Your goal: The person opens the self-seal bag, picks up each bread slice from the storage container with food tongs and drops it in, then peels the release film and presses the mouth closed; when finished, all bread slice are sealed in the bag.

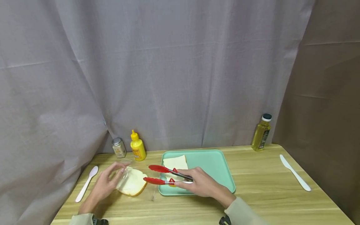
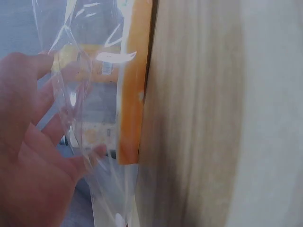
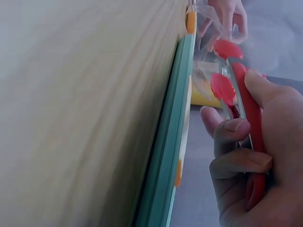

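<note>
On the left of the table, my left hand pinches the loose edge of a clear plastic bag, thumb and fingers around the film. A bread slice with an orange-brown crust lies inside the bag, just right of that hand. My right hand grips a pair of tongs with red tips, pointing left toward the bagged slice. The tong tips are spread, with nothing between them. Below the tongs, another bread slice lies on the left side of a mint-green tray, partly hidden by the tongs and hand.
A yellow squeeze bottle and a small jar with a grey lid stand at the back left. A white spoon lies at far left. An oil bottle stands back right, with a white knife near the right edge. Grey cloth hangs behind.
</note>
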A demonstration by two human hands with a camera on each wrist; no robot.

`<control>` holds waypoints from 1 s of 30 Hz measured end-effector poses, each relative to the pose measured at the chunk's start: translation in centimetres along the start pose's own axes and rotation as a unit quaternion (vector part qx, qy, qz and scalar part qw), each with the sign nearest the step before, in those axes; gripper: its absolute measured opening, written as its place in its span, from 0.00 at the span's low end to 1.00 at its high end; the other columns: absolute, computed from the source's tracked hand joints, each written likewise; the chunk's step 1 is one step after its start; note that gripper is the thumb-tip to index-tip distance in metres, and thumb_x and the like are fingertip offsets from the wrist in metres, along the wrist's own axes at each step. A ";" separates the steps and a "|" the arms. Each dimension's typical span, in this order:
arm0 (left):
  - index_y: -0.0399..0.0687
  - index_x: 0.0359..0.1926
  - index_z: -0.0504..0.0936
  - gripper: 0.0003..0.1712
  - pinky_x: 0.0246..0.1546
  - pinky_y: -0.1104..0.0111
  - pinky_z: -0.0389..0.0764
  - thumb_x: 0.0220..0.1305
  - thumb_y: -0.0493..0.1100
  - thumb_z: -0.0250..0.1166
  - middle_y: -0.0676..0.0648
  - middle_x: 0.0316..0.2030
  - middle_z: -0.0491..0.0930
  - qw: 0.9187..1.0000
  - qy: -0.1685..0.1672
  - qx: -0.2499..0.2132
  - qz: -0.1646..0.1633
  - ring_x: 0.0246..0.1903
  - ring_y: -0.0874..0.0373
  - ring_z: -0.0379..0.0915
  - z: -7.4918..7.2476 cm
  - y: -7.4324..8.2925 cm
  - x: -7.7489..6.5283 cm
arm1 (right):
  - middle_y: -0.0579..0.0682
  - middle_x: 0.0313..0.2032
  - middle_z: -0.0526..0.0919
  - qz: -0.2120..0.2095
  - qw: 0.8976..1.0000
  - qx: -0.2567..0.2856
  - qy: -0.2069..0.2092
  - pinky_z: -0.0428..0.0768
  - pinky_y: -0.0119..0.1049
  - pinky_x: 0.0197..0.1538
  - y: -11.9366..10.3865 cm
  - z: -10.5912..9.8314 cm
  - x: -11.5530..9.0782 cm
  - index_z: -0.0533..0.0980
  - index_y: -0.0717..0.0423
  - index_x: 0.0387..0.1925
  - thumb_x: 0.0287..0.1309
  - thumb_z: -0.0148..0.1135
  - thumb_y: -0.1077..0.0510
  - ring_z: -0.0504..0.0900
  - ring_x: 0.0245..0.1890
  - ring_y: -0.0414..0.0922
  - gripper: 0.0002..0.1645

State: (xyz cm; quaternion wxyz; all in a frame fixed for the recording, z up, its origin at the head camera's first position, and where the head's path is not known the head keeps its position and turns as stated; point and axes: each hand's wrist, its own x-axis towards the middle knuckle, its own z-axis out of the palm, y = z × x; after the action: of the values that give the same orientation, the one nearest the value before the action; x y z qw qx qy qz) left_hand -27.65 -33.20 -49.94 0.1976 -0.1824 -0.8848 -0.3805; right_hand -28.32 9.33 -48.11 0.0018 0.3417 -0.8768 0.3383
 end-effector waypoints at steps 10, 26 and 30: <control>0.51 0.53 0.86 0.08 0.58 0.40 0.86 0.78 0.37 0.66 0.48 0.55 0.92 0.998 0.049 0.029 0.000 0.56 0.50 0.88 0.0 -0.1 0.0 | 0.32 0.24 0.75 0.034 0.999 -0.032 0.026 0.69 0.24 0.27 1.1 -1.5 -2.6 0.78 0.49 0.72 0.67 0.66 0.24 0.68 0.24 0.29 0.46; 0.48 0.50 0.87 0.05 0.63 0.35 0.80 0.77 0.39 0.68 0.51 0.57 0.91 0.998 0.038 0.039 -0.013 0.58 0.42 0.86 0.0 0.2 0.0 | 0.38 0.23 0.74 0.092 0.989 -0.091 0.067 0.70 0.27 0.28 0.9 -2.0 -5.4 0.76 0.44 0.71 0.60 0.70 0.22 0.68 0.24 0.31 0.48; 0.50 0.49 0.88 0.06 0.63 0.37 0.81 0.75 0.37 0.70 0.53 0.56 0.91 0.999 0.027 0.043 -0.014 0.58 0.46 0.87 0.1 0.2 0.0 | 0.36 0.23 0.72 0.105 0.987 -0.092 0.074 0.70 0.27 0.29 1.2 -2.3 -6.1 0.76 0.46 0.71 0.60 0.70 0.22 0.67 0.24 0.30 0.49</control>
State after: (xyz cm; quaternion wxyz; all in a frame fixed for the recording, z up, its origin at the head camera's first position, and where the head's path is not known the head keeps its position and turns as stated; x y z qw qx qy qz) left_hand -27.62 -32.96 -49.88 0.2239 -0.1513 -0.8971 -0.3496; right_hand -24.87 14.99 -48.49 0.0627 0.2199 -0.9326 0.2792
